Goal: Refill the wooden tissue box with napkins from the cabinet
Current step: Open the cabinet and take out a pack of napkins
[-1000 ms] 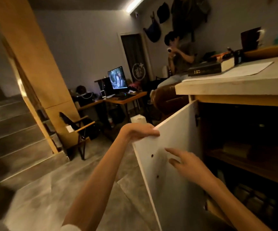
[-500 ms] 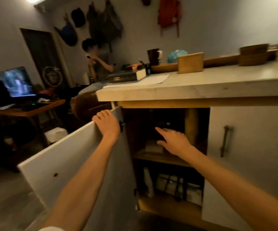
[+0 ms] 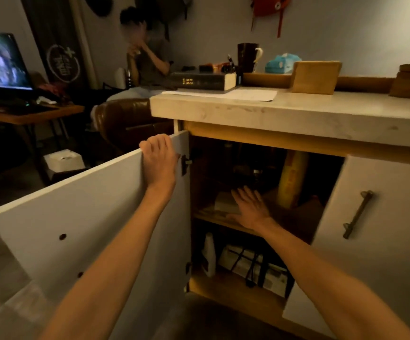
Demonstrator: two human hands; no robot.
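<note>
Door's open: left hand [image 3: 158, 163] on the white cabinet door [image 3: 76, 212], right hand [image 3: 250, 209] reaching into the wooden cabinet [image 3: 260, 139]

The left hand has its fingers curled over the top edge of the swung-open door, up near the hinge. The right hand is flat, fingers straight and spread, holding nothing. It hovers over the upper wooden shelf [image 3: 213, 220] right by a pale flat pack [image 3: 224, 203] lying there. It's too blurry to tell whether it touches the pack, or whether those are the napkins. A tall yellow roll [image 3: 292, 177] stands further back on the same shelf. The plain wooden tissue box [image 3: 315, 77] sits up on the pale countertop [image 3: 297, 114], well apart from both hands, with a thick black book [image 3: 201, 81] to its left. The other door, with the dark metal handle [image 3: 357, 213], is closed.
</note>
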